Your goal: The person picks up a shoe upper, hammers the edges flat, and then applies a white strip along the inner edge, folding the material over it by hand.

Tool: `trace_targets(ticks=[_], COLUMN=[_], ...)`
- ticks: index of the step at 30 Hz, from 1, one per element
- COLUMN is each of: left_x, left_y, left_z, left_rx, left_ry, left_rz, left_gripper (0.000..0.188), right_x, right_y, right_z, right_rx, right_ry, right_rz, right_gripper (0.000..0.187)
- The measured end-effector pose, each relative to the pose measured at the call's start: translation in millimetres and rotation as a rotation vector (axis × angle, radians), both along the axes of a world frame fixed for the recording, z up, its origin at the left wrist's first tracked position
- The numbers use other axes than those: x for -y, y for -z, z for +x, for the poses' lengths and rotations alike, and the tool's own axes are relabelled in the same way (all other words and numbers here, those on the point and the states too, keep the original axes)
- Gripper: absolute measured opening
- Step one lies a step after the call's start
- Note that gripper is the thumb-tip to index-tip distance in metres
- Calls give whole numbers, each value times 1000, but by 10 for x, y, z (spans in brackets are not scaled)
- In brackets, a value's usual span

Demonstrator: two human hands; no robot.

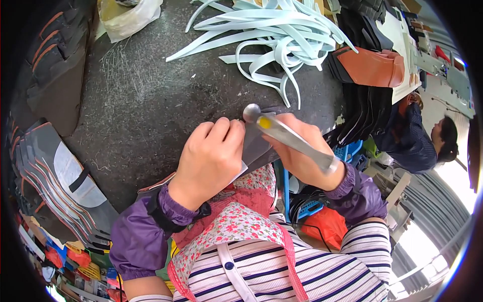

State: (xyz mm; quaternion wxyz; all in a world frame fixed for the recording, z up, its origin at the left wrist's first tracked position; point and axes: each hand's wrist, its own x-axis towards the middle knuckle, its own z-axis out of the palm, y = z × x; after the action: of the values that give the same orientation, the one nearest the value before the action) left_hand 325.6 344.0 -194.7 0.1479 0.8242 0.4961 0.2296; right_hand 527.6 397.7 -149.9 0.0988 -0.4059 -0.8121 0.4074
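My right hand [304, 151] is closed around a cobbler's hammer [294, 141]. The hammer has a round steel face, a long flat metal tail and a yellow spot on top; its handle is mostly hidden by the head and hand. Close to the round face, my left hand [210, 157] has its fingers curled down on a dark grey leather piece [255, 142] at the table's near edge. A pale edge of some piece shows beneath that hand. How the fingertips grip the leather is hidden.
Pale blue strips [282, 30] lie heaped at the back of the dark worktable [136, 95]. Stacked dark pieces [60, 176] line the left side. A brown leather piece [372, 68] lies on black ones at right. A plastic bag [128, 22] stands back left; another person [415, 136] sits at far right.
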Motion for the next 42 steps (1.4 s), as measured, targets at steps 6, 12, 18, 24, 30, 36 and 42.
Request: trace_targets(ticks=[6, 12, 18, 24, 30, 36, 42], left_x=[110, 169, 224, 355, 383, 550, 628], left_y=[24, -1, -56, -48, -203, -43, -137], left_z=[-136, -39, -195, -158, -457, -362, -657], left_rx=[319, 264, 520, 219, 508, 202, 449], left_ry=[-198, -123, -292, -133, -240, -96, -225], left_rz=[-215, -178, -575, -200, -646, -176, -618], left_gripper=[25, 26, 21, 21, 18, 19, 23], right_x=[-14, 23, 4, 50, 125, 212, 301], right_y=[-103, -70, -52, -60, -6, -82, -62], right_z=[-31, -72, -75, -135, -134, -260, -314], right_rx=[153, 12, 140, 36, 202, 156, 149], right_ry=[19, 32, -189, -112, -268, -333, -290], right_rz=[-157, 22, -75, 70, 3, 8, -80], right_gripper=[21, 20, 27, 21, 32, 34, 37])
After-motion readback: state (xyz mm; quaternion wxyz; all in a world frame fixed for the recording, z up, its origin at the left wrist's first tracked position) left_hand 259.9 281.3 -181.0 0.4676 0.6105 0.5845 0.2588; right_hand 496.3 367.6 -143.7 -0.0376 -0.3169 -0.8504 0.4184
